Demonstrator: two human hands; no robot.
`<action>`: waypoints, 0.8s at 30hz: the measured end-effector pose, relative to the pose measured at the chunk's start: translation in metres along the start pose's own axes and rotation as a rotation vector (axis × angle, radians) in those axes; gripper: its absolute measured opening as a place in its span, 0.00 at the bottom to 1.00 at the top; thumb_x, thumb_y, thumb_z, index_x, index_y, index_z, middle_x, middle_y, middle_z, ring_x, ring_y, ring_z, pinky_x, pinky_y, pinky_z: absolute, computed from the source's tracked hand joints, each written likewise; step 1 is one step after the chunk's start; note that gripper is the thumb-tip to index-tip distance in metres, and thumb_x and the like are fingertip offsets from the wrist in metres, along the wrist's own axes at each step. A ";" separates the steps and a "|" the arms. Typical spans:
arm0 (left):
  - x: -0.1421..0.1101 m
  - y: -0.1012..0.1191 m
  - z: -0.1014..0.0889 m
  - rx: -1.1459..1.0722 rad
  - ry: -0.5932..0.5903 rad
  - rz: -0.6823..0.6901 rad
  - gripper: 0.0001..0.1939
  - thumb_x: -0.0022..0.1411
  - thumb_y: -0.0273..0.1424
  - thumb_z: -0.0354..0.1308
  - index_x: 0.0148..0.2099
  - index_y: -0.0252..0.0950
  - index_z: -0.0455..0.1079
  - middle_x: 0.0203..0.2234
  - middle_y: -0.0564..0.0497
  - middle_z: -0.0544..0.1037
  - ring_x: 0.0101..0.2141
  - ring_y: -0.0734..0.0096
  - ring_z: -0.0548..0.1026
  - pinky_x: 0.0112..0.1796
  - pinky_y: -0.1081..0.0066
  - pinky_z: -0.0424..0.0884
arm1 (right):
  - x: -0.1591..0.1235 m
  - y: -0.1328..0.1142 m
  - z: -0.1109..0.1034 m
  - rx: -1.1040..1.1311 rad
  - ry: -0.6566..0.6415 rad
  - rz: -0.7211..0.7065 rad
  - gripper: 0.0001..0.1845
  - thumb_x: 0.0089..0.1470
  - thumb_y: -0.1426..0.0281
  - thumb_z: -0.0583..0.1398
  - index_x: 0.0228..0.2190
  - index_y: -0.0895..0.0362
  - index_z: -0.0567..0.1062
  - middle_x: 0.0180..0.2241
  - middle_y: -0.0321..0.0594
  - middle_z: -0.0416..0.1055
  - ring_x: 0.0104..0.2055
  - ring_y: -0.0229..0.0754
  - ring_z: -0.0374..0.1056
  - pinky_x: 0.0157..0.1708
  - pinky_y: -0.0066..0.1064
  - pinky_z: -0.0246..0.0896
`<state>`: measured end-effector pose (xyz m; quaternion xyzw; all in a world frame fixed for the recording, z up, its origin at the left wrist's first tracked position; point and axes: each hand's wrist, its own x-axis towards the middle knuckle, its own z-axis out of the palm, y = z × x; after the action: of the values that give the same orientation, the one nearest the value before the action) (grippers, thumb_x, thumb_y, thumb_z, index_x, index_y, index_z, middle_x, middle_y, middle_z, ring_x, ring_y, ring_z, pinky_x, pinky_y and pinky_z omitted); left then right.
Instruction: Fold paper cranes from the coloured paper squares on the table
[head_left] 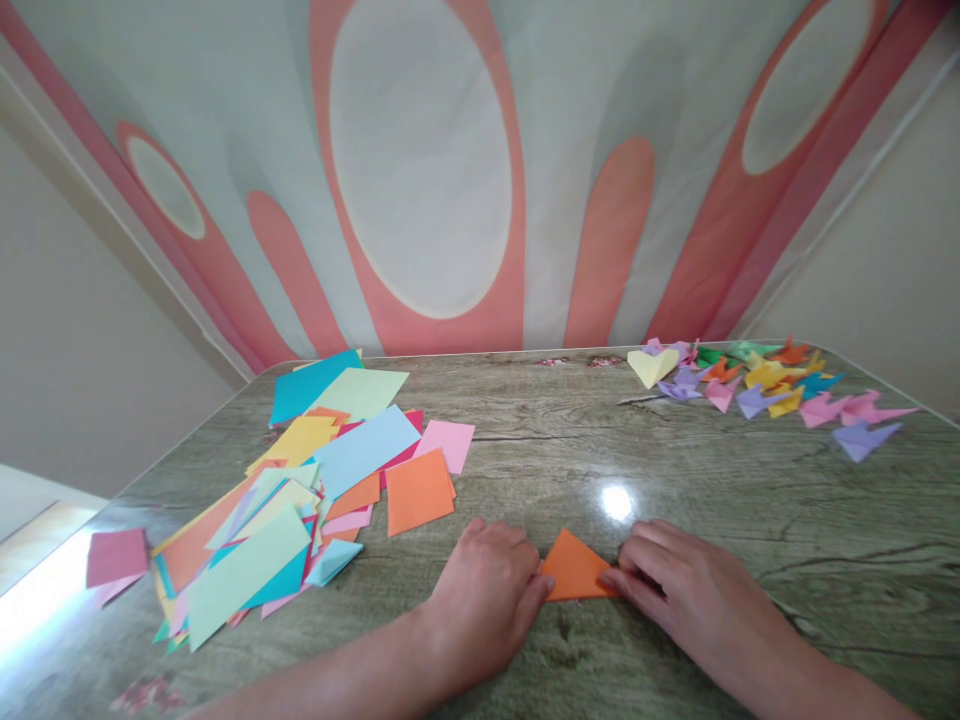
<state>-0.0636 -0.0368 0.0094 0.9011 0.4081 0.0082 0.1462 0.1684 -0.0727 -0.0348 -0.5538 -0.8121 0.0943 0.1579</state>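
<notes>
An orange paper folded into a triangle (574,567) lies flat on the wood-grain table (675,470) near the front edge. My left hand (487,590) presses its fingertips on the triangle's left corner, fingers curled together. My right hand (679,590) presses down on the right corner with its fingers held close. Both hands pin the paper to the table from either side.
A loose heap of coloured paper squares (300,490) covers the left of the table, with a pink square (116,556) at the far left edge. Several folded paper figures (765,385) lie at the back right. A curtain with pink ovals (420,170) hangs behind.
</notes>
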 end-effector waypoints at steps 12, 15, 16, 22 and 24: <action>0.000 0.002 -0.003 0.008 -0.035 0.003 0.13 0.66 0.33 0.48 0.34 0.36 0.70 0.31 0.49 0.75 0.34 0.63 0.71 0.38 0.63 0.66 | 0.000 -0.001 0.001 0.013 -0.012 0.011 0.12 0.58 0.66 0.59 0.24 0.55 0.69 0.26 0.35 0.67 0.29 0.42 0.66 0.29 0.34 0.58; 0.000 0.003 -0.005 0.015 -0.047 0.002 0.13 0.66 0.33 0.48 0.34 0.35 0.70 0.31 0.48 0.75 0.34 0.63 0.72 0.38 0.63 0.66 | 0.001 0.000 0.000 0.014 -0.023 0.015 0.12 0.59 0.66 0.59 0.24 0.55 0.69 0.26 0.35 0.67 0.29 0.43 0.66 0.29 0.34 0.59; 0.000 0.003 -0.005 0.017 -0.052 0.002 0.13 0.66 0.33 0.47 0.34 0.35 0.71 0.31 0.48 0.75 0.34 0.63 0.72 0.38 0.64 0.66 | 0.001 0.000 0.000 0.013 -0.025 0.015 0.13 0.59 0.66 0.59 0.24 0.55 0.69 0.26 0.35 0.67 0.29 0.43 0.66 0.29 0.34 0.59; 0.000 0.003 -0.005 0.039 -0.059 0.007 0.14 0.67 0.34 0.46 0.34 0.34 0.71 0.31 0.47 0.75 0.34 0.63 0.72 0.39 0.63 0.67 | 0.003 -0.002 -0.001 -0.001 -0.028 0.004 0.13 0.59 0.66 0.58 0.23 0.55 0.69 0.25 0.35 0.67 0.28 0.42 0.66 0.28 0.33 0.59; 0.000 0.003 -0.005 0.048 -0.062 0.007 0.15 0.67 0.34 0.46 0.35 0.34 0.71 0.31 0.47 0.75 0.34 0.63 0.72 0.40 0.63 0.67 | 0.003 -0.002 -0.001 -0.010 -0.025 0.002 0.13 0.58 0.66 0.59 0.23 0.55 0.69 0.25 0.36 0.67 0.28 0.42 0.66 0.28 0.33 0.58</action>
<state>-0.0621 -0.0372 0.0146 0.9056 0.4003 -0.0292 0.1369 0.1662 -0.0706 -0.0324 -0.5541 -0.8139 0.0972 0.1449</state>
